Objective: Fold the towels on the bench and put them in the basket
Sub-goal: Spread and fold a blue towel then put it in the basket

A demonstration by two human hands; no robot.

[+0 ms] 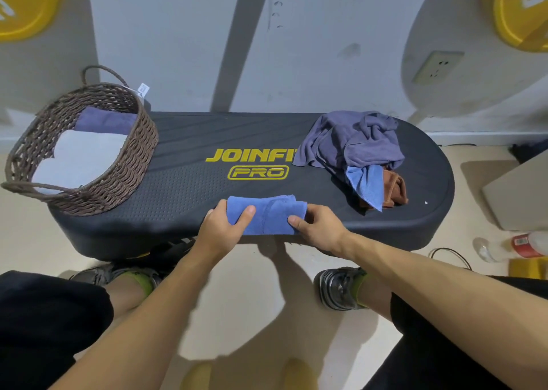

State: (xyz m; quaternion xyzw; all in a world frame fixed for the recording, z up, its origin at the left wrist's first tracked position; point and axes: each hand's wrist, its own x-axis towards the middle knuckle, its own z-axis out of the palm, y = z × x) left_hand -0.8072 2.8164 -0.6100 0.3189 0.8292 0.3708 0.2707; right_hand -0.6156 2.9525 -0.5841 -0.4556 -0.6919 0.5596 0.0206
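We find a folded blue towel (267,216) lying at the near edge of the black bench (184,188), held between both hands. The left hand (225,226) grips its left end, thumb on top and fingers tucked behind. The right hand (318,226) pinches its right end, thumb on the cloth. To the right, well apart from the hands, lies a heap of unfolded towels (353,143). The woven basket (139,158) stands on the bench's left end, with folded towels (89,149) inside.
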